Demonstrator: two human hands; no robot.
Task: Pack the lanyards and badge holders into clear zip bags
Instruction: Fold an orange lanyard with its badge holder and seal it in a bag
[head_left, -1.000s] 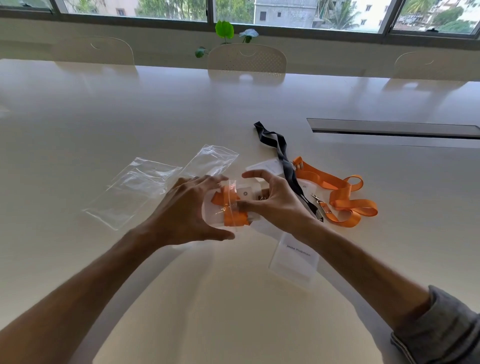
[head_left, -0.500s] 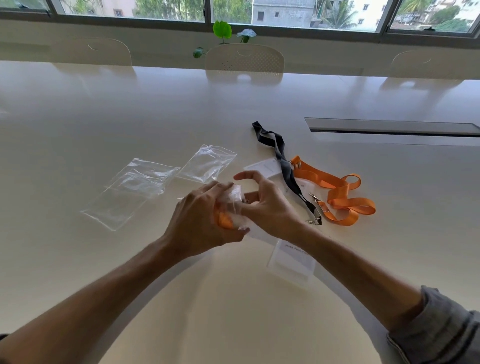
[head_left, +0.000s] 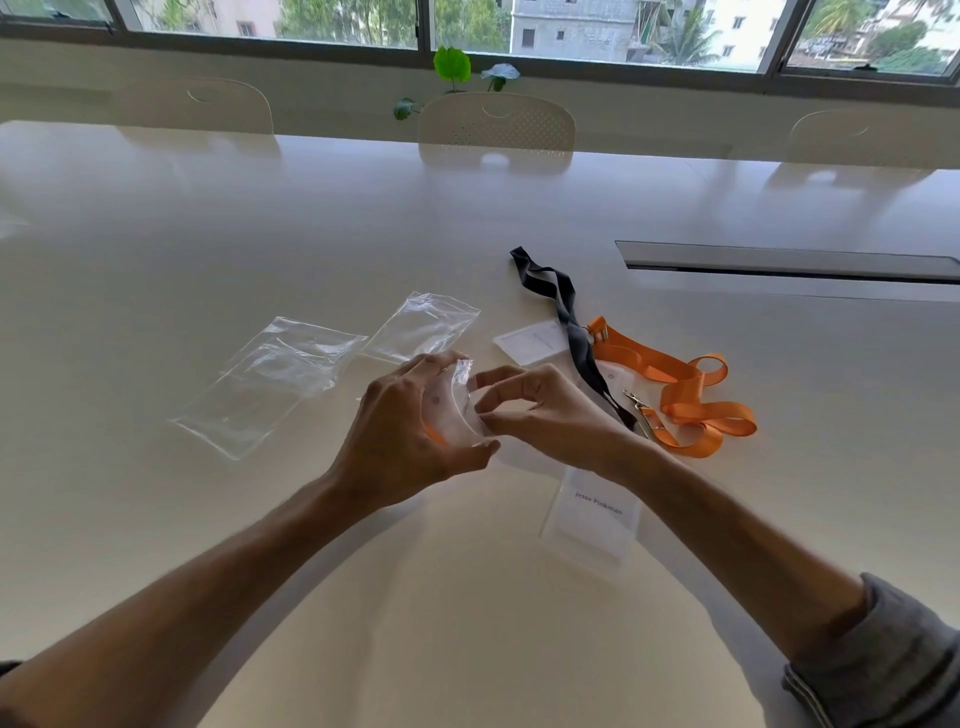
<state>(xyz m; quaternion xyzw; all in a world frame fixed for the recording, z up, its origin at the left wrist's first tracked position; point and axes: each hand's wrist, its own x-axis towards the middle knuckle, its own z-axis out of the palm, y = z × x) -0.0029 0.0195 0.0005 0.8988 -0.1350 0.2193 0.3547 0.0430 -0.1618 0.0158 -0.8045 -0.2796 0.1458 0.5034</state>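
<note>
Step in hand — closing first filled zip bag (head_left: 457, 415), orange lanyard inside; my left hand (head_left: 410, 441) grips it, right hand (head_left: 545, 415) pinches its edge, fingers curled. Next, I judge: press seal shut, set aside. Right of bag on table (head_left: 208, 234): black lanyard (head_left: 569, 322), orange lanyard (head_left: 691, 400), badge holder (head_left: 592, 514). Left: empty bags (head_left: 270, 384). Beyond — chairs (head_left: 496, 130), windows

An office meeting room. A long pale conference table (head_left: 467, 234) has a recessed cable hatch (head_left: 789, 262), matching perforated chairs (head_left: 496, 130) opposite, and wide windows (head_left: 571, 26) facing buildings.
</note>
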